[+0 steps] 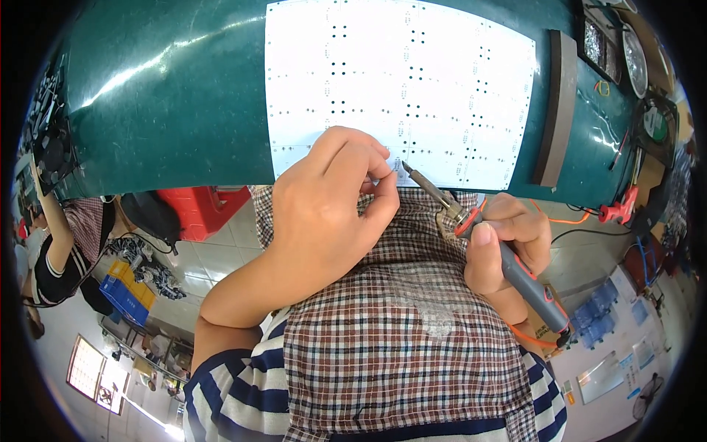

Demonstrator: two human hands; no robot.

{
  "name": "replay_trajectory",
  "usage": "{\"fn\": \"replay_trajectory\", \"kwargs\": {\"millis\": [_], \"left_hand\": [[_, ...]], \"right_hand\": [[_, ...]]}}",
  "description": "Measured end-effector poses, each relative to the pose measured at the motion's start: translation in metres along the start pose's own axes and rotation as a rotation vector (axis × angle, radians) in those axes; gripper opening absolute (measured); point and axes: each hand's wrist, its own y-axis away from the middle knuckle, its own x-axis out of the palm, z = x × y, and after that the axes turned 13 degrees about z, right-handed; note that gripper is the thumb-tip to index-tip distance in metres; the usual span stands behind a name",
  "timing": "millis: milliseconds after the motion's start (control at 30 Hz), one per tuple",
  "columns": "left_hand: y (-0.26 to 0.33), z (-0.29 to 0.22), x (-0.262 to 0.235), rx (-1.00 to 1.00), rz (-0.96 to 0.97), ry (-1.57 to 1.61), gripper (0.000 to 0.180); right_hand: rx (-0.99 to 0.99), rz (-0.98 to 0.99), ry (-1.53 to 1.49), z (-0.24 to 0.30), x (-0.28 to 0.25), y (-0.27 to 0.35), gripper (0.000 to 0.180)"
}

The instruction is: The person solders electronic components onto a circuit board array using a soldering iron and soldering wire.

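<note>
A large white circuit board sheet [298, 44] with rows of dark dots lies on the green tabletop, its near side close to the table's front edge. My right hand [524, 227] grips the handle of a grey and red soldering iron [532, 289]. The iron's tip points up and left, at the board's near edge. My left hand [324, 195] bends over that same edge, thumb and forefinger pinched just left of the tip. Whatever sits in that pinch is too small to make out. Whether the tip touches the board cannot be told.
A dark long bar [557, 110] lies right of the board on the green table [184, 118]. An orange cord [567, 219] runs by a red clamp-like part [620, 209]. Below the table stands a red stool [202, 214]. Another person [74, 228] is at the left.
</note>
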Motion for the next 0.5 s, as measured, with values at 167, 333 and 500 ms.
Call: {"fn": "replay_trajectory", "kwargs": {"millis": [167, 333, 500], "left_hand": [[-0.0012, -0.0008, 0.0015, -0.005, -0.008, -0.018, 0.015], [-0.0020, 0.0001, 0.0028, -0.007, -0.013, -0.033, 0.014], [-0.0014, 0.0004, 0.0021, -0.011, -0.011, -0.020, 0.014]], "right_hand": [[0.016, -0.014, -0.003, -0.0009, 0.0028, -0.0002, 0.021], [0.042, -0.004, -0.002, -0.0015, 0.0032, 0.0015, 0.021], [0.024, -0.003, -0.007, -0.0030, 0.0041, 0.0023, 0.021]]}}
